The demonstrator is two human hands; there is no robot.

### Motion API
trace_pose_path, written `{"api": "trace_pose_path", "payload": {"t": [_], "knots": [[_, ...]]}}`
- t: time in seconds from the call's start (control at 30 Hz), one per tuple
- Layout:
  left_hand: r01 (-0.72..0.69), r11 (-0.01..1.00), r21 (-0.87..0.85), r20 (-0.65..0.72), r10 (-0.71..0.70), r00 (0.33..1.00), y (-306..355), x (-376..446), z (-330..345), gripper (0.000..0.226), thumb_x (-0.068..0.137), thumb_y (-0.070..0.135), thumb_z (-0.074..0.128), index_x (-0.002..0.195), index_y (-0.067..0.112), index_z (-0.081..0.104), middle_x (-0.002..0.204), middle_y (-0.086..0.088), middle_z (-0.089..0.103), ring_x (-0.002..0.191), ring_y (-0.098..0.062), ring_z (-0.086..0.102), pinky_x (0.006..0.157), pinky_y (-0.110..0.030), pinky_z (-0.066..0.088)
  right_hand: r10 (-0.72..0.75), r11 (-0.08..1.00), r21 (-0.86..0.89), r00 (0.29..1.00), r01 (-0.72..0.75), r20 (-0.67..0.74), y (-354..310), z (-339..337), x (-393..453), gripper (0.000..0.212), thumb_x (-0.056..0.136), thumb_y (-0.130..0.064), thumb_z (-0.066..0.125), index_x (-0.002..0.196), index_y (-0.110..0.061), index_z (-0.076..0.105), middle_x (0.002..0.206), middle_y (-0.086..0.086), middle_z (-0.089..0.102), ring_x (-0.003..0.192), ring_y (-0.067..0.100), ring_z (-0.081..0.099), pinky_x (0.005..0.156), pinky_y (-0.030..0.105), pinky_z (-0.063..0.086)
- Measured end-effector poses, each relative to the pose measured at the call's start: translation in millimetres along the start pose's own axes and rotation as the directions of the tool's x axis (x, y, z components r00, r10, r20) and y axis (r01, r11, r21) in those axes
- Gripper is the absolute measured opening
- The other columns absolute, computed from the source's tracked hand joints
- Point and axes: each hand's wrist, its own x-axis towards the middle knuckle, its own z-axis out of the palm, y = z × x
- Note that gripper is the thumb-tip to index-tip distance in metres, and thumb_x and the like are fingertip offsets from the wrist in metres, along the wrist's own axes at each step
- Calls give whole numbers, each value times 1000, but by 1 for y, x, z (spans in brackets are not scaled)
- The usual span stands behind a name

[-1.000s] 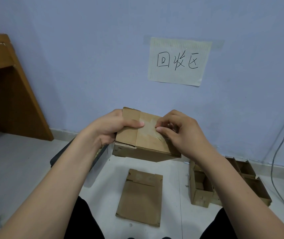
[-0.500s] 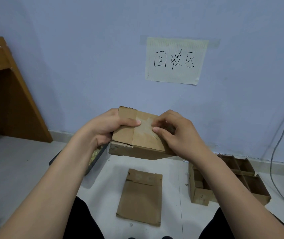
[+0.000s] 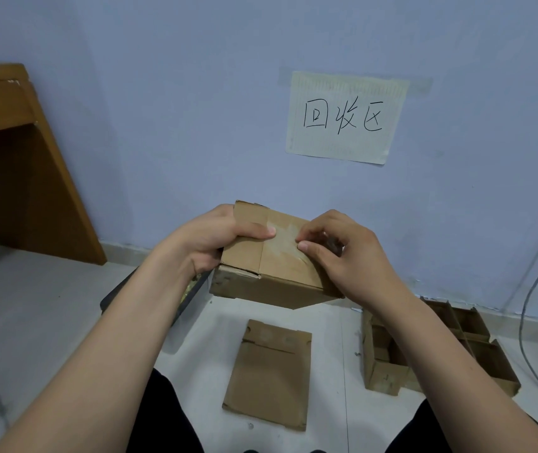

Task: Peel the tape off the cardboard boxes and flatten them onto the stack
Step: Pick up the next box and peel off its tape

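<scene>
Tape risk: the clear tape (image 3: 285, 243) lies flat and glossy across the top seam — if the right hand's nail slips off its edge, nothing lifts; if a strip does lift and is pulled too sharply, it likely tears short or strips the paper face off the cardboard.
Grip risk: the box (image 3: 270, 273) is held in the air with support from one side only — a hard tug on the tape could twist it out of the left hand's hold or crush a wall.
Left hand (image 3: 210, 243): clamps the box's left end, thumb laid over the top flap, fingers wrapped behind and under where they cannot be seen.
Right hand (image 3: 342, 256): fingers curled narrow, thumb and fingertips bunched on the tape near the top's right side; whether an edge is actually pinched free I cannot tell.
Box, place: raised in front of the wall, above the floor (image 3: 48, 305), over the flattened box (image 3: 269, 374) that starts the stack.
Box, look: small, brown, worn, still closed; the top flaps meet at a seam under the tape, corners scuffed, front left edge slightly gaping.
Waiting boxes (image 3: 437, 351): open, by the right forearm, on the floor.
Wall: a paper sign (image 3: 346, 117) with handwritten characters.
</scene>
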Motion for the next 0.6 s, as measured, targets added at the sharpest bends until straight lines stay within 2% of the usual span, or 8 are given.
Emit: {"api": "trace_pose_path", "payload": {"t": [0.17,0.3,0.47,0.6], "knots": [[3,1000,31,10,-3,1000,-3,3,-2,18,87,0,70,105,4,71,98,-10,77,83,-20,74,72,-28,62,22,999,-35,996,-19,86,2,0,0,11,91,-13,69,86,-24,70,90,-11,61,86,3,54,73,6,35],[14,997,76,-8,-13,1000,-3,6,-4,18,87,2,71,105,5,72,99,-11,76,85,-22,74,73,-30,62,14,999,-36,997,-11,79,1,-1,-1,9,89,-13,71,88,-22,72,90,-11,63,84,-1,55,73,7,38],[93,987,127,19,-96,995,-5,8,-8,29,87,1,72,115,0,70,111,-18,75,93,-27,74,80,-34,62,-23,979,-194,980,63,199,-1,0,1,8,89,-17,70,92,-24,72,88,-14,65,83,5,61,75,13,44],[112,984,140,23,-116,993,-6,7,-10,27,87,0,71,114,-1,70,112,-20,74,92,-28,73,79,-35,62,-38,947,-297,960,124,277,-5,8,2,8,92,-15,63,90,-19,68,87,-11,62,78,11,59,74,20,44]]}}
